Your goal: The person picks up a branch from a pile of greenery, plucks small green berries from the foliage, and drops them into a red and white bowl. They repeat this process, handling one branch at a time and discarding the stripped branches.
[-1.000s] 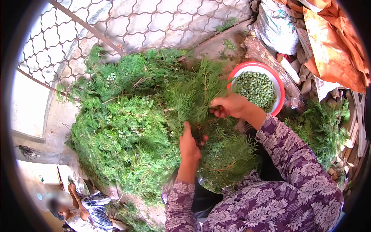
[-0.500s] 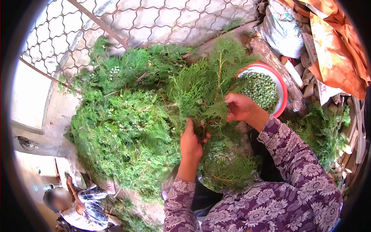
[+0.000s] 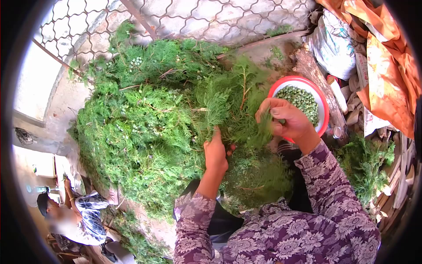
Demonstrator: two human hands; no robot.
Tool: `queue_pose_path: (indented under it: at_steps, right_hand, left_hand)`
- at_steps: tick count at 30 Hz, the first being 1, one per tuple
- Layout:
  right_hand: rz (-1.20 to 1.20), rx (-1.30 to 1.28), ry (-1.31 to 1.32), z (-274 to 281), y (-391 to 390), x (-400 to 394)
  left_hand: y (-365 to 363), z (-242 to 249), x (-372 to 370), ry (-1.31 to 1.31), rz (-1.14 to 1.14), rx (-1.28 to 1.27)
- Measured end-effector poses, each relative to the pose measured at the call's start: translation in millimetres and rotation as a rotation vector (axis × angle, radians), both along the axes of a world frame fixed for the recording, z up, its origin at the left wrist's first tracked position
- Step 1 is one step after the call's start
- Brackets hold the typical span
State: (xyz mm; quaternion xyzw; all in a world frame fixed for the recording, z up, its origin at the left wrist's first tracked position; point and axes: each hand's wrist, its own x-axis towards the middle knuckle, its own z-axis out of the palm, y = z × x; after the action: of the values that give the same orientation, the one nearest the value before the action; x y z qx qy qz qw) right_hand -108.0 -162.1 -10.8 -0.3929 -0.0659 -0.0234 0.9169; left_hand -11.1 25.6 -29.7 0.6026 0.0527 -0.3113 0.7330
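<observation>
My left hand [image 3: 215, 153] is closed round the stem end of a leafy conifer branch [image 3: 244, 86], whose feathery green sprays fan out above it. To its right, my right hand [image 3: 290, 119] is closed, thumb and fingertips pinched together at the branch's edge. What the pinch holds, if anything, is hidden. That hand overlaps the lower left of a white basin with a red rim [image 3: 324, 103]. Small green cones [image 3: 303, 99] lie heaped in the basin. More cut greenery [image 3: 255, 176] lies on my lap.
A large heap of conifer branches [image 3: 140, 132] covers the ground to the left, against a wire mesh [image 3: 184, 22]. A log [image 3: 313, 70], a white sack [image 3: 334, 44] and an orange sheet [image 3: 391, 75] lie at right. Another person [image 3: 85, 215] sits at lower left.
My right hand has moved right, away from the branch and towards the basin, its fingers now pinched. The left hand keeps the branch, which is slightly blurred. The view has shifted a little.
</observation>
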Motion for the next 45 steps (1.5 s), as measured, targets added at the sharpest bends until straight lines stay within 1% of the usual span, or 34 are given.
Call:
queue_pose_path:
  at_steps: [1,3,5,7,8,9,10,11,12,14,15,17,21,23,24,26,27,29,30,32,33,35,37,39,41,43,44,45]
  right_hand:
    - [-0.006,0.002,0.001,1,1,-1]
    - [-0.016,0.091,-0.112,13,3,-4]
    - [-0.003,0.119,-0.147,23,1,-8]
    - [-0.098,-0.053,-0.065,24,3,-7]
    - [-0.202,-0.439,0.217,34,12,-4]
    - [-0.210,-0.435,0.218,24,19,1]
    - [-0.321,-0.752,0.089,5,26,9]
    - [-0.426,-1.069,-0.046,-4,31,14]
    - [-0.428,-1.068,-0.042,-9,32,16]
    - [-0.463,-1.383,0.045,-16,33,17]
    - [-0.464,-1.382,0.048,-18,33,18]
    - [-0.507,-1.513,0.071,-20,33,19]
    - [-0.510,-1.521,0.102,-25,36,20]
    - [-0.657,-1.547,-0.035,-30,39,24]
    - [-0.659,-1.547,-0.035,-28,39,24]
    - [-0.475,-1.341,0.111,-22,40,24]
    - [-0.480,-1.340,0.111,-23,39,25]
    - [-0.356,-0.965,0.068,-24,35,27]
    - [-0.363,-0.966,0.067,-21,32,27]
    - [0.034,-0.461,0.368,-12,25,24]
    - [0.036,-0.463,0.366,-9,23,22]
    - [0.081,-0.336,0.320,-4,19,17]
    - [-0.113,-0.227,0.265,12,7,11]
    - [-0.335,-0.140,0.149,9,-21,8]
    - [-0.507,-0.275,0.115,-1,-57,0]
    - [-0.864,-0.835,0.316,-21,-85,-6]
    - [-0.865,-0.836,0.314,-34,-95,-12]
    - [-1.105,-1.367,0.395,-45,-101,-17]
  left_hand:
    - [-4,1,-3,-0.031,0.032,0.039]
    - [-7,0,-4,-0.059,0.061,0.079]
    - [-6,-6,-2,-0.052,-0.033,0.172]
    - [-9,-12,-3,-0.048,-0.044,0.181]
    - [-11,-14,-4,-0.046,-0.051,0.185]
    - [-12,-16,-4,-0.048,-0.060,0.188]
    - [-13,-18,-3,-0.044,-0.079,0.159]
    - [-13,-19,-2,-0.038,-0.097,0.129]
    - [-14,-18,-3,-0.037,-0.099,0.130]
    - [-15,-14,-6,-0.047,-0.137,0.067]
    - [-16,-13,-6,-0.047,-0.140,0.068]
    - [-17,-13,-6,-0.058,-0.129,0.045]
    - [-16,-17,-5,-0.059,-0.151,0.043]
    - [-15,-17,-6,-0.017,-0.129,0.050]
    - [-15,-16,-6,-0.018,-0.130,0.050]
    - [-12,-13,-6,0.019,-0.117,0.024]
    - [-12,-13,-5,0.017,-0.121,0.025]
    - [-9,-14,-4,0.045,-0.151,-0.028]
    - [-9,-12,-4,0.041,-0.156,-0.029]
    - [-9,-10,-4,0.050,-0.125,-0.035]
    - [-8,-10,-3,0.049,-0.123,-0.036]
    - [-6,-11,0,0.057,-0.081,-0.023]
    - [-3,-10,1,0.056,-0.093,0.007]
    - [-1,-10,1,0.058,-0.101,0.029]
    - [1,-11,2,0.063,-0.125,0.006]
    - [2,-13,3,0.063,-0.123,0.003]
    - [2,-13,3,0.066,-0.120,0.004]
    - [2,-12,2,0.065,-0.121,0.003]
